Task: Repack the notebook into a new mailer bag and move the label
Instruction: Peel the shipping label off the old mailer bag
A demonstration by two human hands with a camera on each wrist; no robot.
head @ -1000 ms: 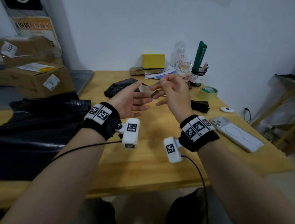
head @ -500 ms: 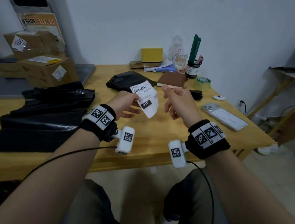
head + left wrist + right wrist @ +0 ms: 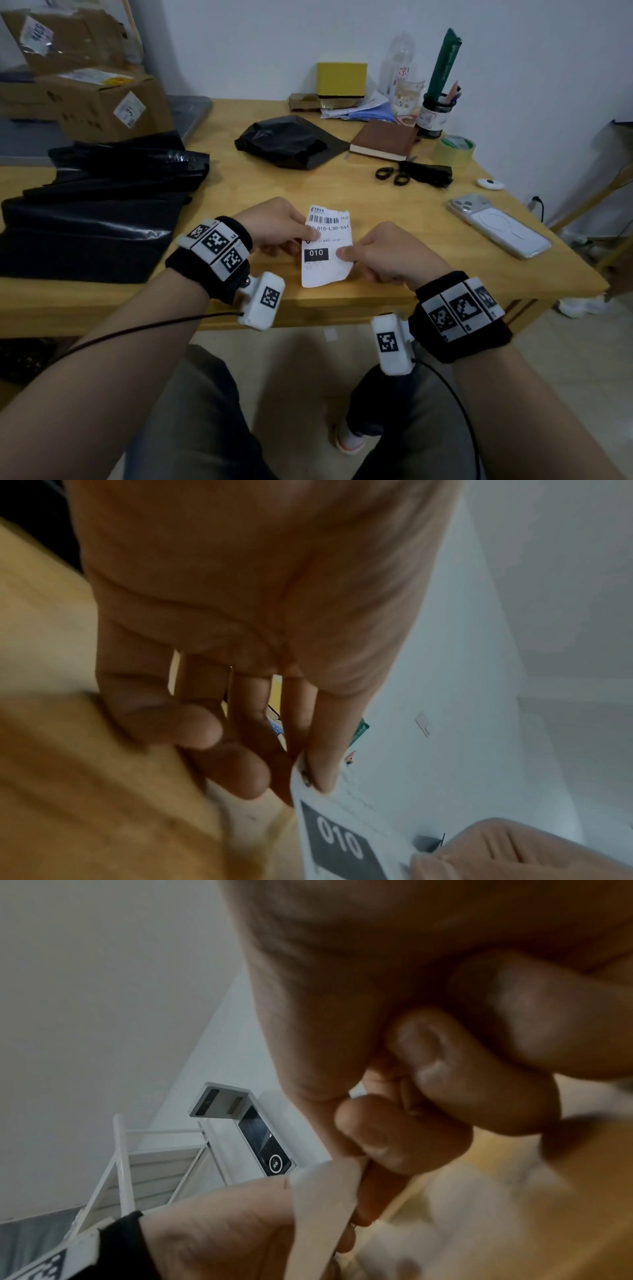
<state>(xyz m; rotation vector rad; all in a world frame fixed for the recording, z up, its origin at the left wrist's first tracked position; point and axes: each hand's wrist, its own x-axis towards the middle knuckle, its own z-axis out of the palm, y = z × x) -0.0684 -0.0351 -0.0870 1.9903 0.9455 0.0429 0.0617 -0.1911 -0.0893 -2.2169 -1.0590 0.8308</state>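
A white shipping label (image 3: 327,245) with a barcode and a black "010" block is held over the table's near edge. My left hand (image 3: 274,228) pinches its left edge with thumb on top, and my right hand (image 3: 376,253) pinches its right edge. The left wrist view shows the label (image 3: 342,831) under my left thumb; the right wrist view shows the label (image 3: 322,1204) edge-on between my right fingers. A brown notebook (image 3: 385,139) lies at the back right. A crumpled black mailer bag (image 3: 284,140) lies at the back middle. A stack of flat black mailer bags (image 3: 96,205) lies at the left.
Scissors (image 3: 411,173) lie in front of the notebook, a tape roll (image 3: 454,150) to its right. A phone (image 3: 500,224) and a small white disc (image 3: 490,184) lie at the right. Cardboard boxes (image 3: 92,96) stand at the back left; a yellow box (image 3: 341,78), bottle and pen cup along the wall.
Both hands came down and toward me from above the table's middle. The label, pinched by the left hand alone half a second ago, is now held flat by both hands.
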